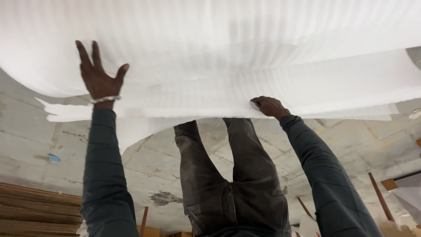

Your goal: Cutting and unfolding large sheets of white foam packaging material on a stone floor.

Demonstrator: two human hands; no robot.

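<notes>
Overhead, white foam sheet [245, 52] above concrete floor [144, 162]; hands: left hand [98, 74] spread flat, right hand [269, 106] pinching its edge.

No labels, signs or screens showed; flat brown cardboard sheets [37, 208] lay stacked at lower left; packaging otherwise could not be told.

- A pale concrete floor [372, 140] spreads beneath me, scored by joint lines and marked with dark stains.
- One darker grey patch [164, 198] blots the slab near the lower middle.
- A small blue disc [54, 158] lies on the concrete at the left.
- Stacked brown cardboard sheets [35, 208] fill the lower left corner.
- Thin reddish wooden strips [380, 196] rest on the floor at lower right.
- Even, soft light, with no hard shadows.
</notes>
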